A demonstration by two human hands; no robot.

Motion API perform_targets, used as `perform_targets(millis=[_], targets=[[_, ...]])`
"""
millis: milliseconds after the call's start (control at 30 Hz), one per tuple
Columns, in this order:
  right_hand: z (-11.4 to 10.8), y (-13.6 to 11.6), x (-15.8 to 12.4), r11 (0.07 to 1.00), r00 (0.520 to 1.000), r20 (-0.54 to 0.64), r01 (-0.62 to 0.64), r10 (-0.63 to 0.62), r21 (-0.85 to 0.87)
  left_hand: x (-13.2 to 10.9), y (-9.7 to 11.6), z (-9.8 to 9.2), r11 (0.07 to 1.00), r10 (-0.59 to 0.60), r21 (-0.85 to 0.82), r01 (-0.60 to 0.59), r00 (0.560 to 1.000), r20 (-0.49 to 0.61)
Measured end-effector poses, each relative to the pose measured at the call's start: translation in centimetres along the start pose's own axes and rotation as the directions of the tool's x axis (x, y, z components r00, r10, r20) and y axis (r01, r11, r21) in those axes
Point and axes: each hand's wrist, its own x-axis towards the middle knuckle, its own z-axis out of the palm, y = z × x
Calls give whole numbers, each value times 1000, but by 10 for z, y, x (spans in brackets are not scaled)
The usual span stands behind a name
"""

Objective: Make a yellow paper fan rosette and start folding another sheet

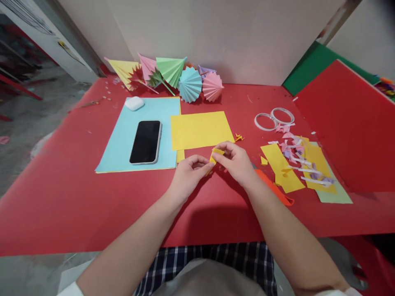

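Observation:
My left hand [189, 172] and my right hand [236, 161] meet over the middle of the red table [61, 197]. Both pinch a small folded piece of yellow paper [215, 154] between thumb and fingertips. Just beyond the hands lies a flat yellow sheet [200, 129]. Orange scissors [276, 190] lie partly under my right wrist.
A black phone [146, 142] rests on a light blue sheet [123, 135], with a white earbud case [134, 103] at its far corner. Several folded paper fans [173, 76] lean against the back wall. Tape rolls [273, 119] and paper scraps [299, 164] lie at right.

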Motion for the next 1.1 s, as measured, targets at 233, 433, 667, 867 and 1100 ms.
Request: perform_targets(millis=[233, 433, 667, 867, 1100], targets=[[-3, 6, 4, 967, 990, 81, -128, 113, 219, 2, -1, 1, 976, -94, -192, 101, 995, 43], [-7, 6, 5, 958, 990, 76, -138, 122, 251, 6, -4, -1, 975, -67, -212, 67, 998, 6], [-10, 5, 7, 943, 992, 20, -122, 122, 310, 7, -4, -3, 972, -22, -232, 15, 999, -28], [-12, 7, 10, 917, 984, 29, -174, 176, 360, 8, -4, -4, 966, -7, -258, 20, 999, 51], [-17, 3, 8, 869, 978, 125, -207, 168, 450, 8, -6, -7, 970, 33, -242, -33, 999, -1]])
